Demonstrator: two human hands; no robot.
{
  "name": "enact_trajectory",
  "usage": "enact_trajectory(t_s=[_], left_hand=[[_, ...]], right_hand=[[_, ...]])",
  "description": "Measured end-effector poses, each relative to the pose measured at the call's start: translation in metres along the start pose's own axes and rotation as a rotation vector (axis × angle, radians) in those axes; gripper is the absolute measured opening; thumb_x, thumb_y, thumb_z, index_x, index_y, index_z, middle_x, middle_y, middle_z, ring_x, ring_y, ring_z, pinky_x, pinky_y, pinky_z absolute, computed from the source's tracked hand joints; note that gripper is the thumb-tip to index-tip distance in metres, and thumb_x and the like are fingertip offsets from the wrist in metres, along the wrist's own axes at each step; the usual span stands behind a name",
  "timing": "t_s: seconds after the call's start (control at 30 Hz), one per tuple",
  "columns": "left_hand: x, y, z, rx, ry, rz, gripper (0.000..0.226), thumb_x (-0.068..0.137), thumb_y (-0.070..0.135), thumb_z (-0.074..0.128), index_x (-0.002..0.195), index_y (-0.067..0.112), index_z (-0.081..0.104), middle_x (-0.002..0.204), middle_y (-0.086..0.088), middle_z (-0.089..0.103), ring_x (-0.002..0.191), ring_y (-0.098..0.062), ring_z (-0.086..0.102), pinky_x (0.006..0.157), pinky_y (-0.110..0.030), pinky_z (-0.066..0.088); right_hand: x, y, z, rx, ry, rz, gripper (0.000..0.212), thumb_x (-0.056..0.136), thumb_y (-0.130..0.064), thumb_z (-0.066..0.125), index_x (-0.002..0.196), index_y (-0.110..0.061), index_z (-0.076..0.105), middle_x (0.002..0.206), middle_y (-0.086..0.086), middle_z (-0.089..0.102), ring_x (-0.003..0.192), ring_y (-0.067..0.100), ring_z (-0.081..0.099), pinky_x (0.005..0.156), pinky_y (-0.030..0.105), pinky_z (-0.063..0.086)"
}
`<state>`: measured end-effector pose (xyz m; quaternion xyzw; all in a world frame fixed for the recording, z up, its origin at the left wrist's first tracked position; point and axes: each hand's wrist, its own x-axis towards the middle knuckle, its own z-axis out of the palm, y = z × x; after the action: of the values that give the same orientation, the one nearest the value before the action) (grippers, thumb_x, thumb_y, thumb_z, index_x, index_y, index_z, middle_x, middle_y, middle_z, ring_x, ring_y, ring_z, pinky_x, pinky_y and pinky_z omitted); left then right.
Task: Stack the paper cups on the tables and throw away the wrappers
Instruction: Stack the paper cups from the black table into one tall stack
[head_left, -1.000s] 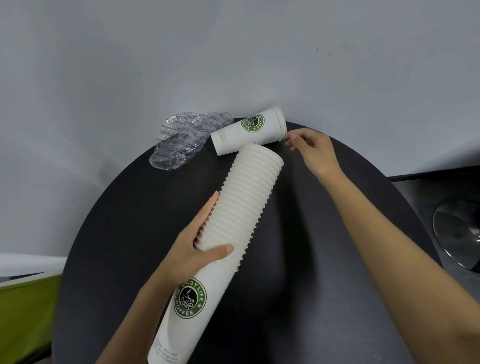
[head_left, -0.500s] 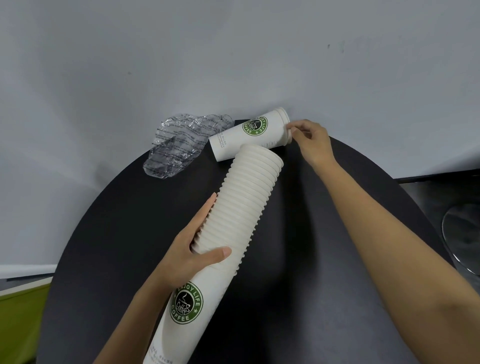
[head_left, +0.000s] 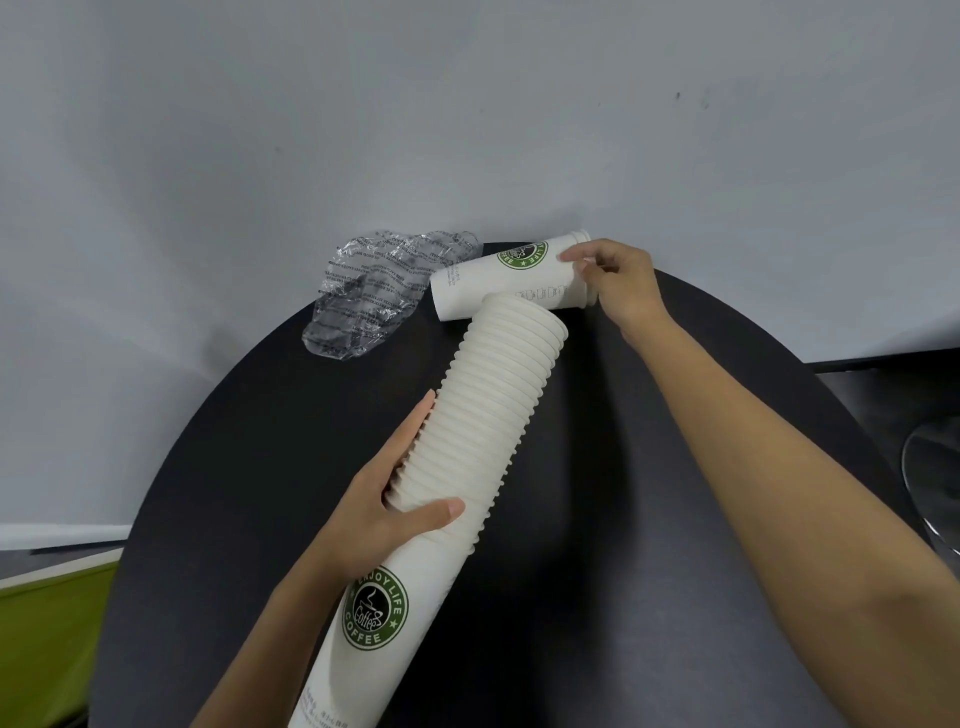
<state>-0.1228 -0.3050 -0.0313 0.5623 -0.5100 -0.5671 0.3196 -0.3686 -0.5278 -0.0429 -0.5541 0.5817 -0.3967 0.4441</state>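
My left hand (head_left: 384, 499) grips a long stack of white paper cups (head_left: 483, 415) with a green coffee logo, held slanted over the round black table (head_left: 649, 519). A single white cup (head_left: 509, 275) with the same logo lies on its side at the table's far edge, just beyond the stack's open end. My right hand (head_left: 618, 283) pinches that cup at its rim end, thumb on top and fingers curled around the mouth. A crumpled clear plastic wrapper (head_left: 374, 296) lies left of the lone cup, partly over the table's edge.
A grey wall (head_left: 467, 130) rises directly behind the table. A green surface (head_left: 47, 634) shows at the lower left. At the right edge, part of a round metal object (head_left: 935, 467) sits beside a dark counter (head_left: 883, 389).
My right hand has reached forward from beside the lone cup and closed on its rim end. The cup has turned slightly. The left hand still holds the stack.
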Motion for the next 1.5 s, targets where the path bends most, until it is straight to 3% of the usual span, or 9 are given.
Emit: enact_trajectory(t_s=[0.07,0.17,0.4,0.53,0.77,0.93,1.0,1.13,1.5], left_hand=[[-0.002,0.001,-0.001,0.003,0.004,-0.005,0.096,0.07,0.034,0.08,0.15,0.039,0.027,0.146,0.027,0.043,0.134,0.005,0.042,0.098,-0.009,0.04],[-0.006,0.002,-0.001,0.006,0.01,-0.008,0.097,0.074,0.026,0.085,0.15,0.039,0.026,0.145,0.026,0.045,0.133,0.005,0.043,0.097,-0.009,0.041],[-0.024,0.008,0.003,0.007,-0.001,0.001,0.096,0.07,0.03,0.08,0.15,0.04,0.027,0.146,0.027,0.044,0.133,0.005,0.043,0.098,-0.009,0.042],[-0.037,0.011,0.005,0.013,-0.004,0.011,0.097,0.069,0.033,0.08,0.15,0.039,0.027,0.146,0.027,0.044,0.134,0.005,0.043,0.099,-0.009,0.041],[-0.061,0.015,0.008,0.037,0.008,0.006,0.092,0.078,0.011,0.079,0.149,0.039,0.028,0.144,0.029,0.045,0.133,0.006,0.043,0.098,-0.009,0.042],[-0.076,0.018,0.009,0.051,0.001,0.01,0.095,0.076,0.014,0.082,0.149,0.041,0.028,0.144,0.03,0.044,0.133,0.006,0.043,0.099,-0.01,0.042],[-0.082,0.02,0.009,0.059,-0.006,0.012,0.096,0.073,0.023,0.083,0.148,0.043,0.028,0.144,0.03,0.044,0.132,0.006,0.043,0.099,-0.01,0.042],[-0.091,0.024,0.013,0.059,0.005,0.012,0.093,0.077,0.01,0.08,0.147,0.043,0.028,0.14,0.034,0.046,0.13,0.009,0.045,0.095,-0.007,0.042],[-0.107,0.029,0.022,0.022,-0.011,0.031,0.096,0.076,0.005,0.08,0.15,0.037,0.028,0.143,0.032,0.045,0.131,0.008,0.044,0.094,-0.008,0.043]], right_hand=[[-0.004,-0.002,-0.003,0.027,0.013,0.009,0.024,0.09,0.0,0.052,0.088,-0.015,0.071,0.046,-0.02,0.049,0.053,0.006,0.037,0.061,0.019,0.034],[-0.014,-0.009,-0.008,0.06,0.042,-0.009,0.023,0.091,-0.001,0.052,0.09,-0.013,0.071,0.057,-0.026,0.058,0.054,-0.003,0.044,0.062,0.011,0.036],[-0.037,-0.029,-0.028,0.046,0.033,-0.102,0.023,0.092,-0.005,0.053,0.086,-0.019,0.072,0.087,-0.011,0.067,0.079,0.003,0.054,0.077,0.016,0.042],[-0.049,-0.042,-0.043,0.008,0.074,-0.175,0.025,0.091,-0.006,0.053,0.084,-0.022,0.072,0.087,-0.009,0.067,0.08,0.012,0.05,0.075,0.019,0.04],[-0.071,-0.072,-0.07,0.011,0.202,-0.234,0.029,0.09,-0.006,0.05,0.082,-0.027,0.069,0.084,-0.009,0.065,0.084,0.008,0.054,0.076,0.018,0.042],[-0.091,-0.091,-0.083,0.051,0.233,-0.27,0.035,0.088,-0.002,0.046,0.079,-0.029,0.067,0.083,-0.012,0.063,0.085,0.006,0.054,0.077,0.017,0.042],[-0.099,-0.096,-0.084,0.059,0.224,-0.272,0.037,0.088,-0.001,0.044,0.078,-0.028,0.067,0.084,-0.011,0.063,0.087,0.006,0.055,0.08,0.017,0.042],[-0.116,-0.103,-0.08,0.056,0.16,-0.268,0.037,0.089,0.001,0.042,0.079,-0.026,0.066,0.086,-0.009,0.063,0.089,0.005,0.055,0.081,0.016,0.043],[-0.156,-0.126,-0.048,-0.015,-0.079,-0.316,0.03,0.092,0.003,0.043,0.084,-0.013,0.067,0.08,-0.003,0.061,0.073,0.012,0.046,0.066,0.016,0.035]])
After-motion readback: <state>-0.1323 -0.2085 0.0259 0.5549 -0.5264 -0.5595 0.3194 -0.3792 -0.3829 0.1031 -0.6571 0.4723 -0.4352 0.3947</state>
